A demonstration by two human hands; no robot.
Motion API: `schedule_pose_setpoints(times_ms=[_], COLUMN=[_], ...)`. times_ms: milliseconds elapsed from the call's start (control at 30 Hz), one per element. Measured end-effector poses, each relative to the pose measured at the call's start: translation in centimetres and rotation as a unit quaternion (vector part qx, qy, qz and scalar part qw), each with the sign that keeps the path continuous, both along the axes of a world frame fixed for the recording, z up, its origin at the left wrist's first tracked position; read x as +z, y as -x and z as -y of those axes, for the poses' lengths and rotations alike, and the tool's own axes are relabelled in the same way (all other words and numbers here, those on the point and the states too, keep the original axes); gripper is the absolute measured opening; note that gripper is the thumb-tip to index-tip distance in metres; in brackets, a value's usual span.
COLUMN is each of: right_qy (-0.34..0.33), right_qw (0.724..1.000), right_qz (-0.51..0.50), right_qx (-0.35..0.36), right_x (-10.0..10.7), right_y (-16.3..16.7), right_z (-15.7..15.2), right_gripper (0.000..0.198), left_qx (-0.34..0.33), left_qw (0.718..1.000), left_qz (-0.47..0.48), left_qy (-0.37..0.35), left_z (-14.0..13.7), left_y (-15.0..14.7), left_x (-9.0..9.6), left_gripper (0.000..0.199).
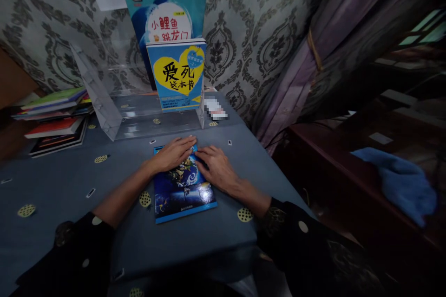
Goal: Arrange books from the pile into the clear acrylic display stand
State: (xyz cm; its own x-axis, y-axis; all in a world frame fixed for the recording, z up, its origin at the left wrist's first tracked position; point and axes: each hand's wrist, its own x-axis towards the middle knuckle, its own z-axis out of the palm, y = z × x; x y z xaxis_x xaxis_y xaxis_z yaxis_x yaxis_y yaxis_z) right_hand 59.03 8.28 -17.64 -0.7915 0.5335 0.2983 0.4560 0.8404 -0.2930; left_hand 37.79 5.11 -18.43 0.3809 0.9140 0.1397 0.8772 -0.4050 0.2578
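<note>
A dark blue book (184, 195) with a glossy space-like picture on its cover lies closed on the cloth-covered table. My left hand (176, 153) rests across its upper part, palm down, fingers stretched out toward the right. Over the book's upper right edge lies my right hand (218, 167), its fingers extended and pointing at the left hand's fingertips. Neither hand grips anything. Both cover the top of the cover, so the title there is hidden.
Behind the book stands a clear acrylic rack (97, 90) holding a blue book with a yellow heart (179, 74) and a taller teal book (170, 2). Stacked books (59, 125) lie at left. At right are a purple curtain (296, 65) and a blue cloth (400, 183) on a dark red surface.
</note>
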Motion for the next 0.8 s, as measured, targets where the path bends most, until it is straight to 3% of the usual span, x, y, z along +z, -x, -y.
schedule_pose_setpoints(times_ms=[200, 533, 800], right_qy=[-0.011, 0.022, 0.075], right_qw=[1.0, 0.998, 0.984], right_qz=[-0.002, -0.012, 0.007], right_qx=[0.019, 0.063, 0.16], right_x=[-0.3, -0.6, -1.3], right_y=[-1.7, -3.2, -6.2], right_z=[1.2, 1.9, 1.9], right_gripper=[0.031, 0.052, 0.094], left_qx=[-0.006, -0.022, -0.028], left_qw=[0.999, 0.999, 0.999], left_qz=[0.028, 0.006, -0.016], left_qy=[-0.039, -0.045, -0.033], left_z=[0.3, 0.7, 0.8], left_y=[-0.1, -0.4, -0.3], left_x=[0.1, 0.5, 0.9], left_gripper=[0.046, 0.043, 0.043])
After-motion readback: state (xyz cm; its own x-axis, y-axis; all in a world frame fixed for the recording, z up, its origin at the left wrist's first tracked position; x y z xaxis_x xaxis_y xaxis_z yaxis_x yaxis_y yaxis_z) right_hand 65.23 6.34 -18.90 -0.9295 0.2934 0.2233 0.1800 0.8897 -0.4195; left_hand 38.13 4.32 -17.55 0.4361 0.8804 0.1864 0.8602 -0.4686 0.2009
